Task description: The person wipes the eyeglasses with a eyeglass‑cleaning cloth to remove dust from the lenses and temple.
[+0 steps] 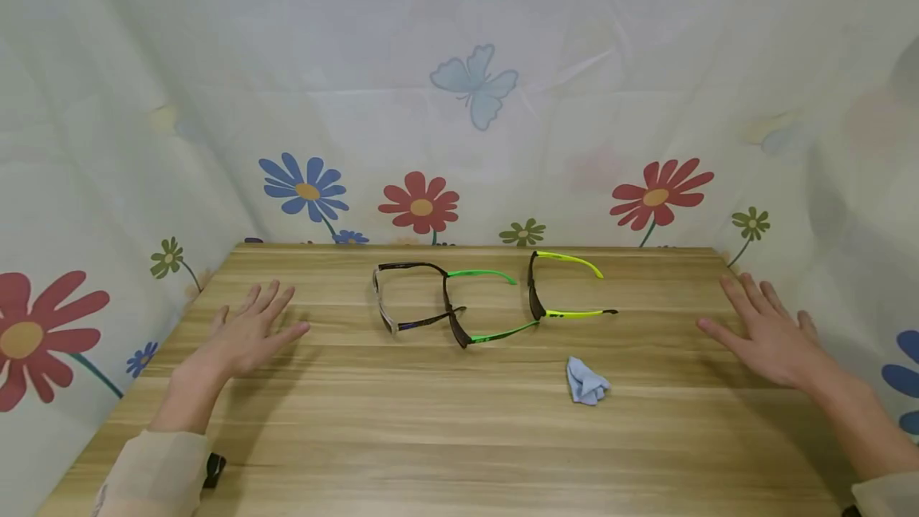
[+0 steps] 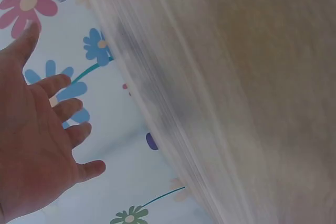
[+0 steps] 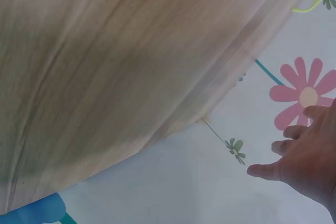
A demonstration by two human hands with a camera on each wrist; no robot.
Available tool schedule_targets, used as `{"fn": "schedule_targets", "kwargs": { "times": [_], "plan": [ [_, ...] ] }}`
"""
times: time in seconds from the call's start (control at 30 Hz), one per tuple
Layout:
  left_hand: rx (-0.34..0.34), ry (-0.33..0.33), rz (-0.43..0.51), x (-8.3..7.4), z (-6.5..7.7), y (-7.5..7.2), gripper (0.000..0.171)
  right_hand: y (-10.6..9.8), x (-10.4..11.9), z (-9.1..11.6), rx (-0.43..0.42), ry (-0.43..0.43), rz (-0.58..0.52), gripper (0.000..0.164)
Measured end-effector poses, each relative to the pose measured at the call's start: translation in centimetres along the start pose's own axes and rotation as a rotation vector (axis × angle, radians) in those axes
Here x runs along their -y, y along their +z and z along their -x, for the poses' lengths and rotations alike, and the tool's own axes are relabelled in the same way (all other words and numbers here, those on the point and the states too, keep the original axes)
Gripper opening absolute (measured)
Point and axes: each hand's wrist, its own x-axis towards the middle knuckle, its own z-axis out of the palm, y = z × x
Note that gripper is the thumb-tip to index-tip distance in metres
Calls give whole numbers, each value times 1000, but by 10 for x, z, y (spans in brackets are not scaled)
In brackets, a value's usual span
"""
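Three pairs of glasses sit toward the far edge of the tabletop point(image 1: 431, 445): a black-armed pair with a pale grey front point(image 1: 431, 318), a black-framed pair with bright green arms point(image 1: 458, 329) and a black-framed pair with neon-yellow arms point(image 1: 535, 303), with a crumpled light-blue cloth point(image 1: 587, 383) closer to the near edge. My left hand point(image 1: 250, 339) is spread by the left edge, my right hand point(image 1: 775, 341) spread by the right, both holding nothing. Since one black arm seems to cross the green-armed frame, a hasty pull could drag both and scratch a lens.
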Motion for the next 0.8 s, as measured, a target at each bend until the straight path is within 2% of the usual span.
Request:
{"fn": "schedule_targets", "kwargs": {
  "times": [0.3, 0.43, 0.67, 0.8],
  "plan": [
    [10, 1, -22, -5, -4, 2, 85, 0, 3, -3, 6, -67, -103, 85],
    [10, 3, -24, -6, -5, 3, 83, -1, 9, -6, 18, -86, -80, 78],
    [3, 30, -31, -12, -5, 4, 74, 4, 18, -8, -3, -177, -60, 54],
    [-9, 53, -33, -14, -7, 5, 67, 4, 31, -9, -7, -192, -25, 50]
  ]
}}
